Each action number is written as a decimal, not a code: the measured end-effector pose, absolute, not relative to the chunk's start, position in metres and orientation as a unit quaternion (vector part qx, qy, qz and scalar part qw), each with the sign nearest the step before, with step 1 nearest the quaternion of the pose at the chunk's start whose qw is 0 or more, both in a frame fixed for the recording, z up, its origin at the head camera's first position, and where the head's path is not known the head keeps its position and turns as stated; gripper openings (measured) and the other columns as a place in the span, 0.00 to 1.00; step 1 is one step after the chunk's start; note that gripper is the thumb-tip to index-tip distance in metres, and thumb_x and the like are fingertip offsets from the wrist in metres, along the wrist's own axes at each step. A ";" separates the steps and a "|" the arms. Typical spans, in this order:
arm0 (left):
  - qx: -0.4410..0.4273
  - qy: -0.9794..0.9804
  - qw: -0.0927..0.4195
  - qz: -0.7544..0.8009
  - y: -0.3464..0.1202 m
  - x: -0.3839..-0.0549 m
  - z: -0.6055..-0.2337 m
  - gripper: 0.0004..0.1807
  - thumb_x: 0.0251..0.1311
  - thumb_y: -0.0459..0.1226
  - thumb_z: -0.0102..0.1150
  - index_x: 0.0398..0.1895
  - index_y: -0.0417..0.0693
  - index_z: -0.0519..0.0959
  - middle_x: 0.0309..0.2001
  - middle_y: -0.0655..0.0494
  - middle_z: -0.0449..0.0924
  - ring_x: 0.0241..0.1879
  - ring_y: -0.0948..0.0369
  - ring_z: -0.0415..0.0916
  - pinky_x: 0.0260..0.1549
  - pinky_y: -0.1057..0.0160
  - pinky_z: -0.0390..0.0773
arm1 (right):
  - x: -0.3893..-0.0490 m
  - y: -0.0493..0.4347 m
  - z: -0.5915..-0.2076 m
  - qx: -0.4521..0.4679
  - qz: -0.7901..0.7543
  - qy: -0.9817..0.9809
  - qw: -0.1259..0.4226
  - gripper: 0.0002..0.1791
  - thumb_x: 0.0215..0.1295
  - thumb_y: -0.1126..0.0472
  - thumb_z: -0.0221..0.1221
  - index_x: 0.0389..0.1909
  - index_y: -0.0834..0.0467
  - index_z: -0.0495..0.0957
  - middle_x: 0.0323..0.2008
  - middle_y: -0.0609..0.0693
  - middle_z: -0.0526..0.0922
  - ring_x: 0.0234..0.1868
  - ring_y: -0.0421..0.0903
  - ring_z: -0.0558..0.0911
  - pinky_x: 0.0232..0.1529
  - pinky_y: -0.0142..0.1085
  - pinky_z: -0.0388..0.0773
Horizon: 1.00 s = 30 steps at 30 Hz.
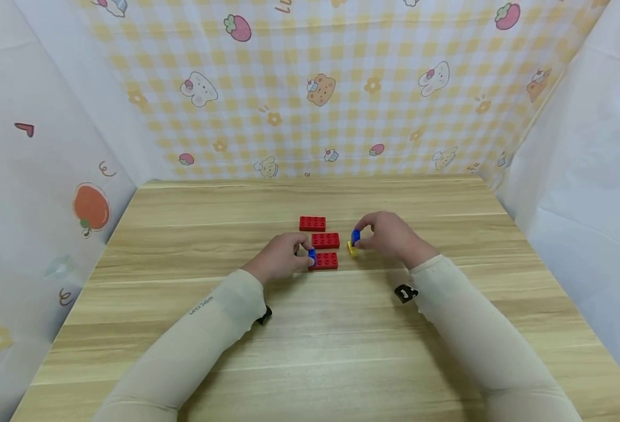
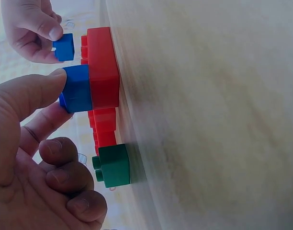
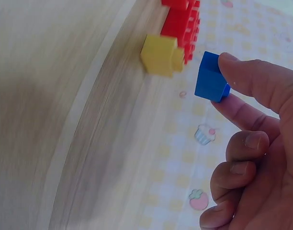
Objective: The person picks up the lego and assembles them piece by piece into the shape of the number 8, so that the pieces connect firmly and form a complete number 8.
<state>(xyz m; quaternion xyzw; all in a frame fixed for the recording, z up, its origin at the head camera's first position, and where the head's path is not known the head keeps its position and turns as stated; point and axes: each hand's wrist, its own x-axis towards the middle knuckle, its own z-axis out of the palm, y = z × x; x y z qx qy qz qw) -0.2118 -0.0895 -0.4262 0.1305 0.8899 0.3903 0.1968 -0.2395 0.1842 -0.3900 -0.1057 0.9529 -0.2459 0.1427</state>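
Between thumb and index finger my left hand pinches a blue brick. That brick sits on the left end of the nearest red brick, against its studded top. My right hand pinches a second blue brick by thumb and index finger, its other fingers curled in. This one is held up close over a yellow brick lying on the table. A middle red brick and a far red brick lie in a staggered row behind the nearest one.
A green brick stands beyond the left hand's curled fingers, hidden from the head view. The wooden table ends at a checked cloth at the back, with pale cloth at the sides.
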 end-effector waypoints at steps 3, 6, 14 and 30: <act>0.128 0.890 0.199 0.391 -0.090 -0.212 -0.426 0.07 0.68 0.40 0.71 0.43 0.54 0.80 0.30 0.53 0.68 0.30 0.56 0.66 0.30 0.59 0.66 | -0.234 0.179 -0.388 -0.126 -0.249 0.950 0.140 0.16 0.66 0.55 0.73 0.52 0.55 0.87 0.53 0.59 0.84 0.50 0.56 0.78 0.55 0.50 0.77; 0.126 0.891 0.200 0.388 -0.090 -0.212 -0.425 0.08 0.68 0.40 0.71 0.43 0.54 0.80 0.30 0.53 0.68 0.30 0.56 0.66 0.30 0.59 0.66 | -0.229 0.174 -0.388 -0.143 -0.251 0.947 0.138 0.17 0.65 0.55 0.73 0.52 0.55 0.87 0.55 0.59 0.85 0.52 0.56 0.79 0.57 0.51 0.77; 0.128 0.894 0.199 0.381 -0.091 -0.212 -0.425 0.08 0.68 0.41 0.71 0.43 0.55 0.80 0.32 0.52 0.70 0.33 0.55 0.68 0.32 0.58 0.67 | -0.223 0.164 -0.391 -0.162 -0.245 0.945 0.143 0.17 0.65 0.55 0.74 0.53 0.54 0.87 0.51 0.54 0.86 0.45 0.51 0.78 0.51 0.47 0.78; 0.129 0.890 0.204 0.387 -0.090 -0.213 -0.424 0.08 0.68 0.42 0.71 0.43 0.56 0.80 0.31 0.52 0.71 0.31 0.54 0.70 0.31 0.58 0.68 | -0.221 0.152 -0.399 -0.178 -0.243 0.941 0.153 0.16 0.64 0.56 0.74 0.51 0.55 0.87 0.37 0.49 0.84 0.35 0.47 0.77 0.39 0.39 0.76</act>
